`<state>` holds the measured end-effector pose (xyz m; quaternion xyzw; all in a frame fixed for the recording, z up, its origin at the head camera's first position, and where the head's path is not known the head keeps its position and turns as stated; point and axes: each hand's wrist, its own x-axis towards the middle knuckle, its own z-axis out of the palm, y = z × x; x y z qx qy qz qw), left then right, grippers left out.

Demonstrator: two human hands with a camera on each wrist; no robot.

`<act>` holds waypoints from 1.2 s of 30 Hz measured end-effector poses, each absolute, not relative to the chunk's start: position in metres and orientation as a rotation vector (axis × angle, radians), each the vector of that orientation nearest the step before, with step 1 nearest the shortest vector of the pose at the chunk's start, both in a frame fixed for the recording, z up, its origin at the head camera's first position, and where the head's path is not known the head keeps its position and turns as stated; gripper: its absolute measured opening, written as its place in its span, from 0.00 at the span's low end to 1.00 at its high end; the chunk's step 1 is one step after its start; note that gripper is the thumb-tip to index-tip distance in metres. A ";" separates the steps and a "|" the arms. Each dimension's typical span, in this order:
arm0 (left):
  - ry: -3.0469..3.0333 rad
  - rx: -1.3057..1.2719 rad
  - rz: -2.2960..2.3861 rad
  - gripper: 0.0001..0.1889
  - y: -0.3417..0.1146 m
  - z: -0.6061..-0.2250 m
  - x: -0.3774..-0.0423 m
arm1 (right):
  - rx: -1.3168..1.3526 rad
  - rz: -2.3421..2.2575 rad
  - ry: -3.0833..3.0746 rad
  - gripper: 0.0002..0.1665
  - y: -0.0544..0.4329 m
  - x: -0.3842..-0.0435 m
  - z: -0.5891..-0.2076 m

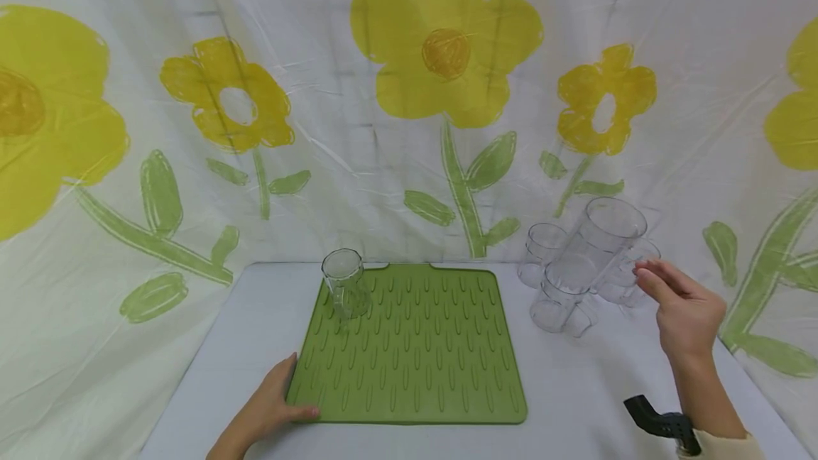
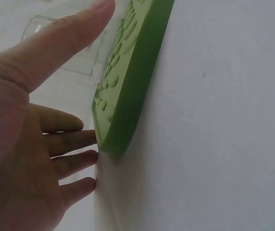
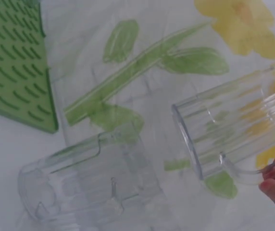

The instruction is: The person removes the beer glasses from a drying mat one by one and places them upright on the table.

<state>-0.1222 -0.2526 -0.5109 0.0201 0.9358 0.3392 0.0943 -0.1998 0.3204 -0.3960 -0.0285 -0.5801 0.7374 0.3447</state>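
A clear mug is held by its handle in my right hand, raised and tilted above other clear mugs. In the right wrist view, the thumb and fingertips pinch the handle of that mug. Beneath it, a clear mug stands on the table. My left hand lies at the near left corner of a green ribbed mat. Its thumb reaches over the mat's front edge, and the straight fingers touch the side of the mat. On the mat's far left corner stands another clear mug.
More clear mugs stand at the table's back right: one mug toward the back, another mug partly behind the held one. A white table carries everything. Right behind it hangs a flower-printed curtain.
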 end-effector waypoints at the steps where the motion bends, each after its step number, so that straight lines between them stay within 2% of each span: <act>1: 2.779 0.067 1.005 0.62 -0.253 -0.511 -0.122 | -0.078 1.924 -1.493 0.18 0.322 -0.199 -0.396; 8: 2.811 0.107 0.999 0.61 -0.254 -0.516 -0.120 | -0.038 1.946 -1.385 0.19 0.331 -0.197 -0.399; 25: 2.773 0.070 0.936 0.65 -0.254 -0.517 -0.119 | -0.197 1.916 -1.229 0.18 0.350 -0.189 -0.405; 36: 2.823 0.112 0.905 0.63 -0.254 -0.517 -0.118 | -0.166 1.876 -1.191 0.16 0.360 -0.181 -0.425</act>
